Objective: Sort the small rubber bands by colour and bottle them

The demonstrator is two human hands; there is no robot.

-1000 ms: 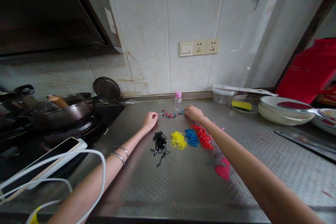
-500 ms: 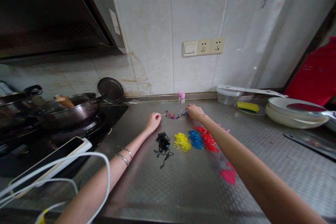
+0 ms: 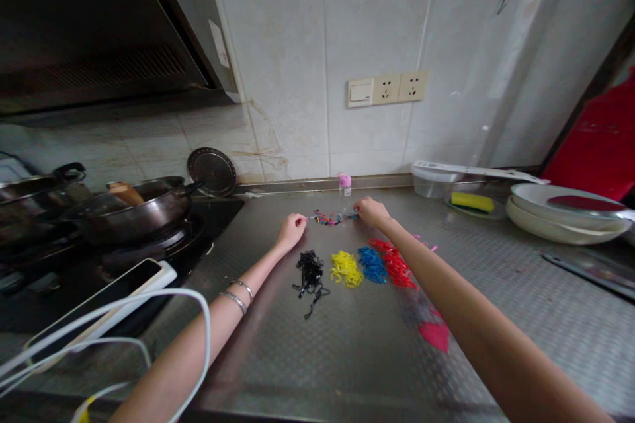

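Note:
Both arms reach far across a steel counter point(image 3: 357, 350). My left hand point(image 3: 291, 230) is closed in a pinch at the left end of a small mixed-colour pile of rubber bands point(image 3: 331, 218). My right hand point(image 3: 371, 211) is closed with fingertips on the right end of that pile. Nearer to me lie four sorted heaps in a row: black bands point(image 3: 308, 269), yellow bands point(image 3: 346, 268), blue bands point(image 3: 372, 264) and red bands point(image 3: 395, 263). A small clear bottle with a pink cap point(image 3: 344, 188) stands just behind the mixed pile.
A wok point(image 3: 133, 206) sits on the stove at left, with a phone point(image 3: 104, 297) and white cable point(image 3: 124, 317) near me. White bowls point(image 3: 560, 218), a yellow sponge point(image 3: 470, 201) and a clear tub point(image 3: 432, 182) stand at right. A red patch point(image 3: 435, 334) shows by my right forearm.
The view has shifted slightly, so everything sits a little further right. Both hands stay at the ends of the mixed pile, with only small finger movement.

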